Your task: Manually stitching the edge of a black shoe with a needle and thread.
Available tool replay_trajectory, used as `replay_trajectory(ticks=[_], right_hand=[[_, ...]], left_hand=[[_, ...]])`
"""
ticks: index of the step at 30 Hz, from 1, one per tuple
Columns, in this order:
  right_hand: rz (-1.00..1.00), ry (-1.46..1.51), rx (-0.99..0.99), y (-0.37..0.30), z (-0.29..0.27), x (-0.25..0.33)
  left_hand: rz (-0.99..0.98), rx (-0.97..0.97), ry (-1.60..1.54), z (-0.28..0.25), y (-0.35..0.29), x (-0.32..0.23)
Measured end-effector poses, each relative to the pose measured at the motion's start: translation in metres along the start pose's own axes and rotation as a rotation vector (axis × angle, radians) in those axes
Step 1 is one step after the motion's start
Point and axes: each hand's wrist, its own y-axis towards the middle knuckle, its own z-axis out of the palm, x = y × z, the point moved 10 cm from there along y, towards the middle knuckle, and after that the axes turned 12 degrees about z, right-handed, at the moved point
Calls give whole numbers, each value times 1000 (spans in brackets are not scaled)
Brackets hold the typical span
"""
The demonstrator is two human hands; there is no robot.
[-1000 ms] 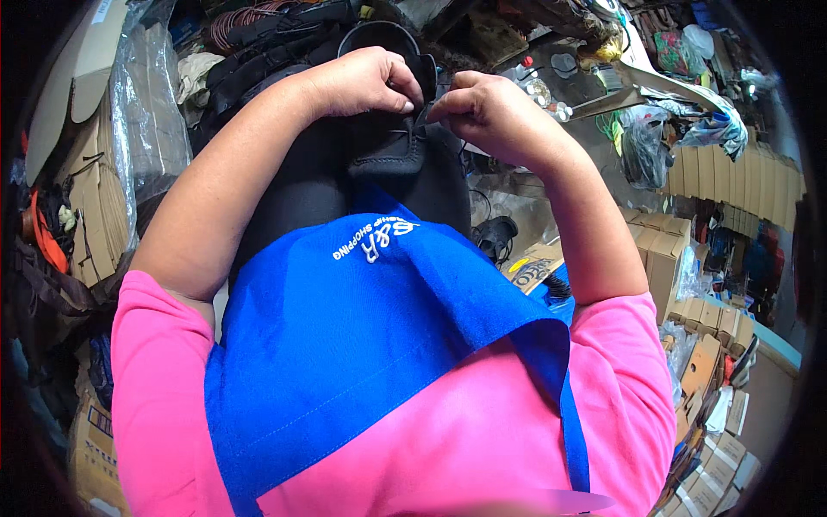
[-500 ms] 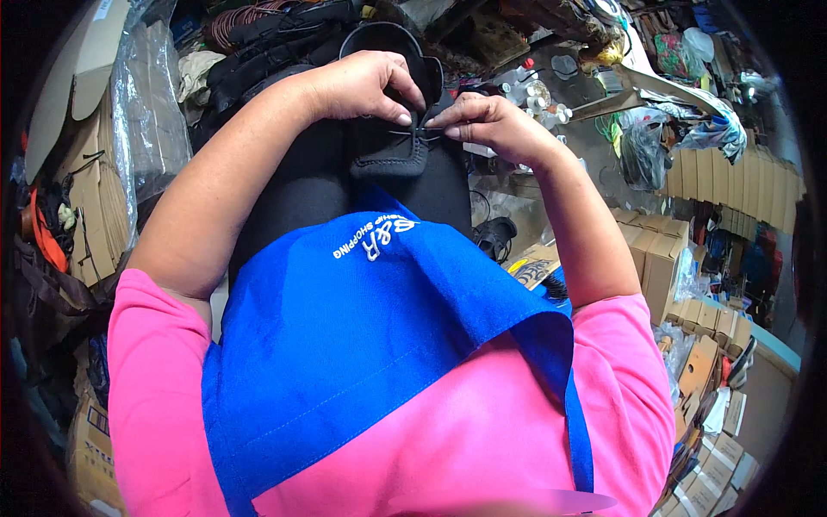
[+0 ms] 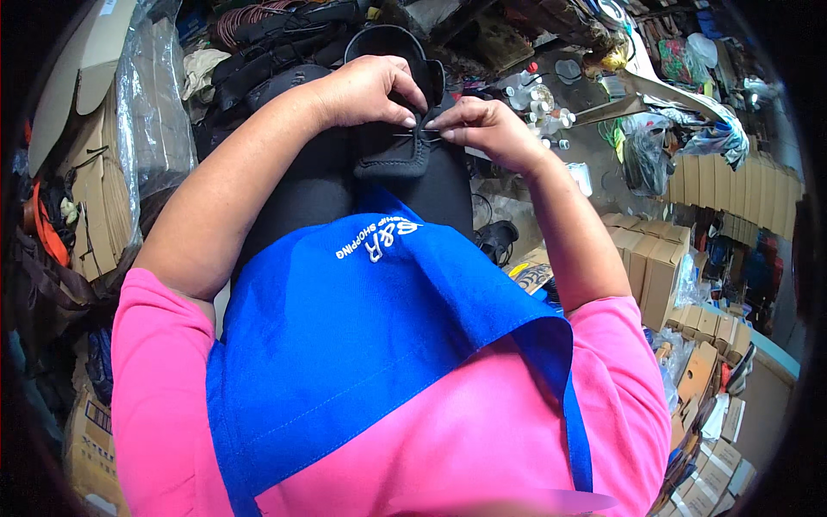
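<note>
A black shoe (image 3: pixel 393 163) lies across my lap at the top middle, its squarish toe with a raised stitched seam towards me. Its rounded, open back part (image 3: pixel 384 40) points away. My left hand (image 3: pixel 379 93) curls over the shoe's left side, with thumb and fingers closed on the upper near its middle. From the right, my right hand (image 3: pixel 484 126) pinches close beside it. Thin, pale, needle-like lines (image 3: pixel 403 134) show between the two sets of fingertips; whether they are needles or thread, I cannot tell. The fingers partly hide the shoe's middle.
A blue apron (image 3: pixel 362 345) covers my front. Small white bottles (image 3: pixel 541 103) stand beyond my right hand. Cardboard boxes (image 3: pixel 650 258) are stacked at the right; plastic-wrapped flat cardboard (image 3: pixel 155 112) stands at the left. Dark items (image 3: pixel 250 73) lie piled beyond my left forearm.
Both hands stay at the same part of the shoe, with only slight finger shifts. The whole view has moved a little.
</note>
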Motion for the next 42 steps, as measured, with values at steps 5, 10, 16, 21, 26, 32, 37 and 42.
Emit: replay_trajectory(ticks=[5, 10, 16, 21, 26, 32, 37, 42], right_hand=[[-68, -210, -283, -15, 1, 24], [-230, -451, -452, -38, 2, 41], [-279, -641, -602, -57, 26, 38], [-249, -731, -632, -59, 37, 39], [-138, -275, -426, -40, 11, 11], [-122, -231, -134, -13, -2, 10], [-88, -227, -76, -7, -5, 15], [-57, -248, -39, -4, -4, 15]], left_hand=[[-44, -123, 98, -6, -8, -9], [-101, -378, 303, -44, -45, -29], [-181, -450, 196, -38, -84, -54], [-107, -330, 594, -15, -86, -72], [-63, -387, 662, -22, -73, -74], [-57, -351, 519, -15, -69, -58], [-72, -350, 526, -16, -68, -55], [-82, -327, 548, -15, -66, -53]])
